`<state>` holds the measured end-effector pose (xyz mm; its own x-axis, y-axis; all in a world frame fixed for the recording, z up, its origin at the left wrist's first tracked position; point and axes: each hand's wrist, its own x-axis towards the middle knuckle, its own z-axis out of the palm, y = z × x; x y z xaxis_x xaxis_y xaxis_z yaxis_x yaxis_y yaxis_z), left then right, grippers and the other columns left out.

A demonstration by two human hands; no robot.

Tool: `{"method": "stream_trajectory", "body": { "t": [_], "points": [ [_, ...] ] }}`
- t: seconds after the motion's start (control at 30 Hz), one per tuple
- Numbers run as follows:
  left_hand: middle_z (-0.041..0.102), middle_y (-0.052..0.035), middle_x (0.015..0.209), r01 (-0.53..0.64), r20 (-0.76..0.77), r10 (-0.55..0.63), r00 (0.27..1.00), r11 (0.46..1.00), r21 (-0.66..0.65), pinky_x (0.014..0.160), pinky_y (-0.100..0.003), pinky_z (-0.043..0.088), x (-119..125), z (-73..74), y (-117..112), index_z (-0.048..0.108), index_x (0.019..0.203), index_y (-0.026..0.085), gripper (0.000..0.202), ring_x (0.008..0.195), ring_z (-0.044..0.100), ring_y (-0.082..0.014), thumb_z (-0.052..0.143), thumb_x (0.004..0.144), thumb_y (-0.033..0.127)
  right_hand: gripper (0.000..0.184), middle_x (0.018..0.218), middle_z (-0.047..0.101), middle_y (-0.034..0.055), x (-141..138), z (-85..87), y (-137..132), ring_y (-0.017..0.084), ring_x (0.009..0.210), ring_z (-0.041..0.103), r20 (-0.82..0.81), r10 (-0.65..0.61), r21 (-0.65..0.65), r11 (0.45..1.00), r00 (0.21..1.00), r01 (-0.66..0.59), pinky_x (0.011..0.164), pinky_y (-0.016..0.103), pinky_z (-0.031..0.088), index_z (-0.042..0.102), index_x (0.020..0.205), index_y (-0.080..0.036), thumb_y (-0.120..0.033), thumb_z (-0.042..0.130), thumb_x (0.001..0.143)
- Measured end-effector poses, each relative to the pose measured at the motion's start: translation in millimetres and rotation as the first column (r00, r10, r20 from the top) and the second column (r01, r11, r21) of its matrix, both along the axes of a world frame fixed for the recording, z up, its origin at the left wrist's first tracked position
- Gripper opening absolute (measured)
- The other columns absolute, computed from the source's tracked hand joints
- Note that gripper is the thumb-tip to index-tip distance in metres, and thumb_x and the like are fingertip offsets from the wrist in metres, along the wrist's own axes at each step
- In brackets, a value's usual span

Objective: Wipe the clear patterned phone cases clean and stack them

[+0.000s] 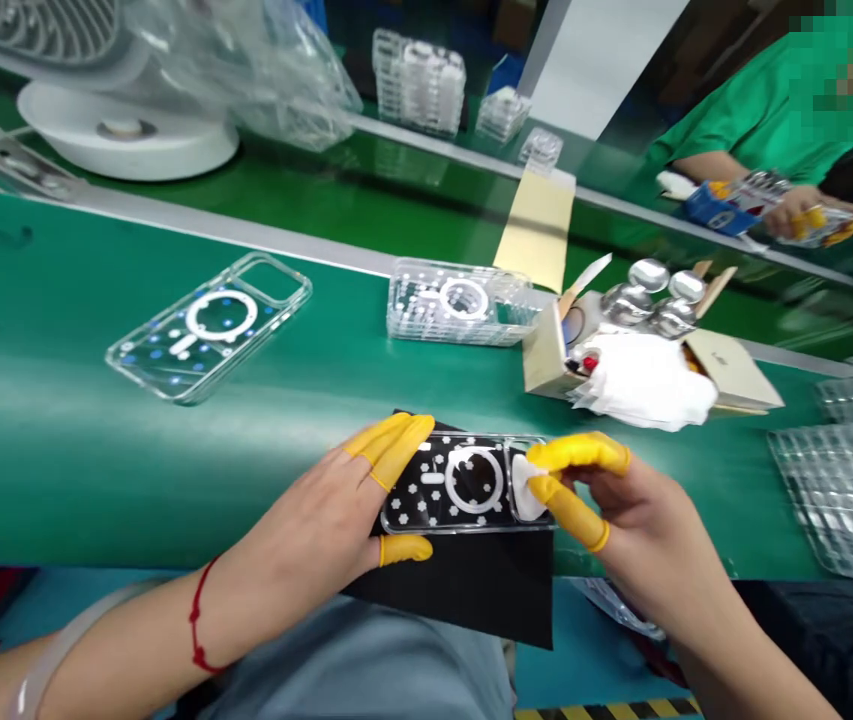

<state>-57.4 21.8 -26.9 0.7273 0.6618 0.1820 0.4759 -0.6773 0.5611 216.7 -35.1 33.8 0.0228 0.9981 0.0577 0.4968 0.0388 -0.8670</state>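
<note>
A clear phone case with white flower dots and a white ring lies on a black sheet at the table's front edge. My left hand, in yellow finger cots, grips the case by its left end, thumb on the near side and fingers on the far side. Yellow finger cots also cover the thumb and forefinger of my right hand. Those two fingers pinch a small white cloth against the camera cutout at the case's right end.
Another clear case lies at left; a stack of cases stands beyond my hands. Right of it, a box holds metal balls and white cloths. Clear trays are far right, a fan back left. A person in green works opposite.
</note>
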Motion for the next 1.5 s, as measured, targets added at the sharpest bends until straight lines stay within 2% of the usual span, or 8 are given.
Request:
{"method": "stream_trajectory", "body": {
  "t": [0.17, 0.33, 0.57, 0.83, 1.07, 1.13, 1.23, 1.5],
  "points": [
    [0.069, -0.0125, 0.146, -0.002, 0.265, 0.107, 0.958, 0.93, -0.367, 0.121, -0.055, 0.048, 34, 29.1, 13, 0.07, 0.139, 0.028, 0.072, 0.14, 0.06, -0.0397, 0.084, 0.081, 0.067, 0.026, 0.096, 0.08, 0.004, -6, -2.5, 0, 0.018, 0.085, 0.077, -0.436, -0.129, -0.14, 0.987, 0.89, 0.074, 0.076, 0.028, 0.064, 0.071, 0.111, -0.025, -0.036, 0.082, 0.091],
    [0.083, -0.005, 0.091, 0.148, 0.359, 0.433, 0.827, 0.447, -0.882, 0.078, -0.031, 0.066, 69, 50.6, 14, 0.084, 0.089, 0.026, 0.032, 0.083, 0.079, -0.0248, 0.09, 0.076, 0.054, 0.033, 0.098, 0.079, 0.004, -5, 12.6, 1, 0.017, 0.084, 0.074, -0.18, 0.074, 0.007, 0.997, 0.981, -0.074, 0.076, 0.031, 0.063, 0.069, 0.127, -0.023, -0.033, 0.072, 0.095],
    [0.075, -0.0038, 0.067, 0.011, 0.321, 0.579, 0.75, 0.474, -0.88, 0.059, -0.027, 0.058, 66, 53.5, 19, 0.082, 0.069, 0.023, 0.031, 0.06, 0.066, -0.0196, 0.098, 0.06, 0.048, 0.042, 0.108, 0.079, 0.0129, 128, 41.2, 74, 0.027, 0.099, 0.073, 0.123, -0.68, 0.315, 0.717, 0.723, 0.621, 0.098, 0.047, 0.056, 0.075, 0.119, -0.015, -0.044, 0.073, 0.088],
    [0.08, -0.0062, 0.078, -0.016, 0.24, 0.632, 0.737, 0.371, -0.929, 0.072, -0.027, 0.06, 61, 40.4, 14, 0.086, 0.08, 0.022, 0.037, 0.074, 0.073, -0.0218, 0.095, 0.063, 0.053, 0.016, 0.095, 0.074, 0.0019, 165, 30.0, 127, 0.02, 0.09, 0.073, 0.148, -0.712, 0.248, 0.698, 0.686, 0.671, 0.09, 0.043, 0.06, 0.072, 0.095, -0.016, -0.031, 0.078, 0.096],
    [0.084, -0.0053, 0.089, 0.065, 0.278, 0.707, 0.65, 0.313, -0.947, 0.078, -0.025, 0.061, 57, 38.4, 12, 0.088, 0.089, 0.024, 0.044, 0.078, 0.074, -0.0191, 0.1, 0.059, 0.053, 0.024, 0.115, 0.069, 0.0076, 117, 73.2, 102, 0.021, 0.099, 0.072, -0.206, -0.725, 0.591, 0.443, 0.658, 0.674, 0.091, 0.039, 0.061, 0.065, 0.121, -0.019, -0.029, 0.052, 0.103],
    [0.083, -0.0052, 0.089, 0.1, 0.305, 0.726, 0.616, 0.312, -0.945, 0.08, -0.025, 0.062, 58, 40.1, 10, 0.088, 0.09, 0.024, 0.045, 0.08, 0.075, -0.0193, 0.101, 0.059, 0.053, 0.023, 0.105, 0.07, 0.0041, 77, 71.6, 73, 0.019, 0.078, 0.07, -0.205, -0.571, 0.688, 0.494, 0.795, 0.532, 0.074, 0.038, 0.063, 0.069, 0.121, -0.025, -0.034, 0.061, 0.101],
    [0.083, -0.0053, 0.094, 0.156, 0.33, 0.752, 0.571, 0.295, -0.943, 0.084, -0.026, 0.063, 60, 43.6, 6, 0.087, 0.094, 0.023, 0.044, 0.089, 0.077, -0.0212, 0.1, 0.062, 0.05, 0.025, 0.097, 0.07, 0.003, 18, 50.2, 28, 0.018, 0.08, 0.069, 0.211, -0.163, 0.562, 0.827, 0.964, 0.017, 0.071, 0.031, 0.061, 0.077, 0.116, -0.031, -0.018, 0.064, 0.099],
    [0.084, -0.0043, 0.105, 0.247, 0.353, 0.776, 0.522, 0.259, -0.934, 0.092, -0.029, 0.062, 60, 52.3, -3, 0.085, 0.102, 0.026, 0.034, 0.107, 0.076, -0.0249, 0.093, 0.072, 0.041, 0.033, 0.096, 0.074, 0.01, -35, -8.1, 1, 0.022, 0.08, 0.075, 0.433, -0.189, 0.539, 0.838, 0.881, -0.085, 0.061, 0.028, 0.061, 0.067, 0.13, -0.02, -0.011, 0.058, 0.1]
  ]
}}
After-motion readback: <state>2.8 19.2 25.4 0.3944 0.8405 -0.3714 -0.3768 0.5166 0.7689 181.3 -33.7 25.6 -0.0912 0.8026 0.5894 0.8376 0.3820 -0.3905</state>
